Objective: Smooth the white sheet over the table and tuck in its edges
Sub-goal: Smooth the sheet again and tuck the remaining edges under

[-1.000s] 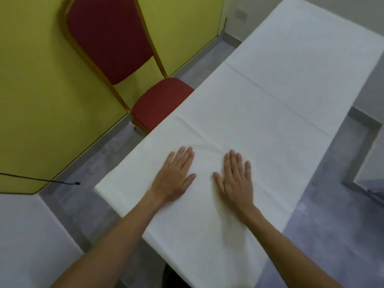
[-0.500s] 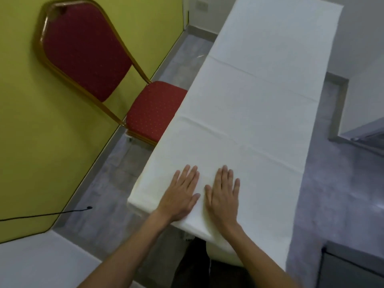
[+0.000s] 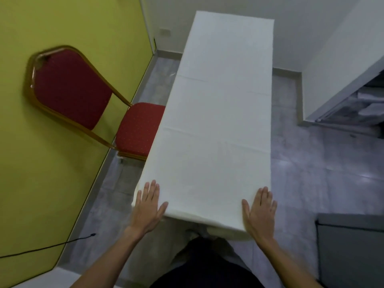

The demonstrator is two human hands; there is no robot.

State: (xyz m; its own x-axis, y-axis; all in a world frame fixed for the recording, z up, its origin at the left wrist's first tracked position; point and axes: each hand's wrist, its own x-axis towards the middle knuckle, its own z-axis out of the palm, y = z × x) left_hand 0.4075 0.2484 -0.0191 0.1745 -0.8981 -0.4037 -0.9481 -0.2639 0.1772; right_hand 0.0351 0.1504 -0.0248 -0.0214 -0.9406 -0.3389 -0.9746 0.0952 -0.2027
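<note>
The white sheet (image 3: 216, 125) covers a long narrow table that runs away from me, with faint fold creases across it. The table itself is hidden under the cloth. My left hand (image 3: 148, 206) lies flat, fingers spread, on the near left corner of the sheet. My right hand (image 3: 259, 213) lies flat on the near right corner, fingers apart. Neither hand grips the cloth. The near edge of the sheet hangs a little over the table end between my hands.
A red padded chair (image 3: 137, 129) with a gold frame stands close against the table's left side, before a yellow wall. A black cable (image 3: 47, 248) lies on the grey floor at the lower left. A grey cabinet (image 3: 351, 250) is at the lower right.
My hands have slid apart from the middle of the sheet to its two near corners. The view has swung so the table now runs straight ahead.
</note>
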